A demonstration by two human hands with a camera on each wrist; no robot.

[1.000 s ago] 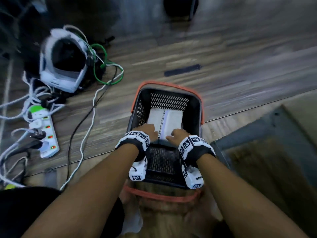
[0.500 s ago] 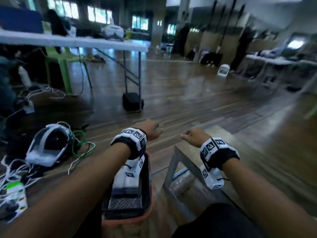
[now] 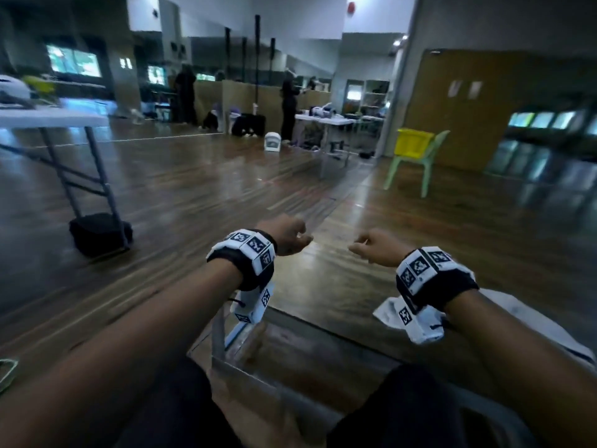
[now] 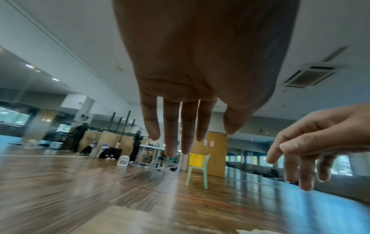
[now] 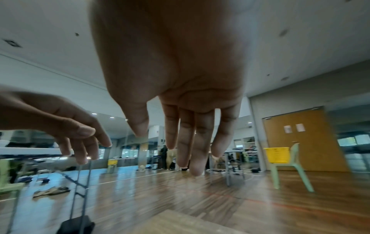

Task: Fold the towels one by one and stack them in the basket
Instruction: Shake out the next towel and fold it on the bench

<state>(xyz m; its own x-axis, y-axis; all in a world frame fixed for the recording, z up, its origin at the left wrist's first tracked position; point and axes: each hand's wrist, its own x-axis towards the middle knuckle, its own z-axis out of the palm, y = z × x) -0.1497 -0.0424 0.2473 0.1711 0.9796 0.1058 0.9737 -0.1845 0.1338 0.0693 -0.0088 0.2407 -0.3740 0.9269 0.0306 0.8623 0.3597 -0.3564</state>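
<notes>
My left hand (image 3: 302, 242) and right hand (image 3: 357, 250) hover side by side, a small gap apart, above a low wooden table (image 3: 323, 286). Both hold nothing. In the left wrist view the left hand's fingers (image 4: 174, 134) hang straight and relaxed, with the right hand (image 4: 300, 150) loosely curled beside them. From the right wrist, the right hand's fingers (image 5: 190, 142) hang down, free of anything. A white cloth (image 3: 542, 328), seemingly a towel, lies on the table under my right forearm. The basket is out of view.
A white folding table (image 3: 48, 118) stands at the left with a black bag (image 3: 100, 232) at its foot. A green chair carrying a yellow bin (image 3: 415, 143) stands at the right. People (image 3: 289, 105) stand far back across the wooden floor.
Both hands left the folded towel in the basket, rose, and moved right over the low table. The head view swung up from the floor; the basket dropped out of view.
</notes>
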